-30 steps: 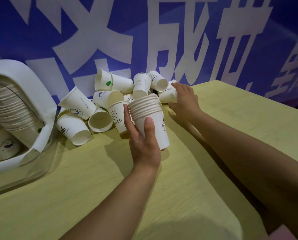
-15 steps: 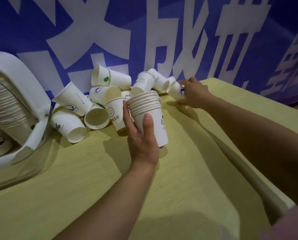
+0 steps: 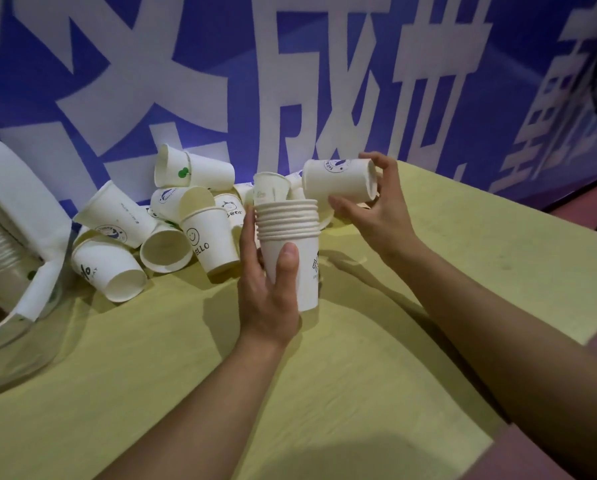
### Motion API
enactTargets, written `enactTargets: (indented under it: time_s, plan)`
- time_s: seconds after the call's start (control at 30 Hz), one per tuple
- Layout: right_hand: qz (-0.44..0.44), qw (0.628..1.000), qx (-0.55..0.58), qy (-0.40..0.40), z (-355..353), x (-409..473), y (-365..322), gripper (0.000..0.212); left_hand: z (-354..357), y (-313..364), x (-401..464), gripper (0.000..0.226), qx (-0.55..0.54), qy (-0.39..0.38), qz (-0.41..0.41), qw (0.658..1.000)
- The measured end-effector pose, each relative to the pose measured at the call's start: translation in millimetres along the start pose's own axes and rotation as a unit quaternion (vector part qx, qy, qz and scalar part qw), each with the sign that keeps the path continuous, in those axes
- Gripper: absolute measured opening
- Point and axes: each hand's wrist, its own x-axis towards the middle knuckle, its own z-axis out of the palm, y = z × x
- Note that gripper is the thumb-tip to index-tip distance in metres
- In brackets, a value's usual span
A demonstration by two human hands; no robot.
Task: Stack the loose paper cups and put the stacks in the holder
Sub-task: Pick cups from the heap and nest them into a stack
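My left hand (image 3: 269, 292) grips a stack of several nested white paper cups (image 3: 291, 251), upright just above the yellow table (image 3: 463, 271). My right hand (image 3: 376, 213) holds one loose cup (image 3: 338, 181) on its side in the air, just above and right of the stack's rims. A pile of loose white cups (image 3: 158, 223) lies on the table behind and left of the stack; one upright cup reads "HELLO" (image 3: 210, 244). The white cup holder (image 3: 16, 216) stands at the far left with stacked cups inside.
A blue wall banner (image 3: 290, 81) with big white characters rises right behind the pile. The table's right edge (image 3: 588, 337) drops to a reddish floor. Bare tabletop spreads in front of my arms.
My right hand has lifted a cup out of the pile's right side and brought it up beside the stack's top. The left hand keeps the stack almost in the same place.
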Motion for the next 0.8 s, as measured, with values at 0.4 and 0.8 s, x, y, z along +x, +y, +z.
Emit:
enactTargets:
  time_s: [0.4, 0.8]
  plan:
    - [-0.001, 0.994, 0.108, -0.023, 14, -11, -17, 0.059, -1, -4, -4, 0.078, 0.048, -0.116, 0.013, 0.992]
    - [0.049, 0.992, 0.065, -0.095, 20, -14, -22, 0.040, 0, -5, -1, 0.078, 0.012, -0.084, -0.014, 0.996]
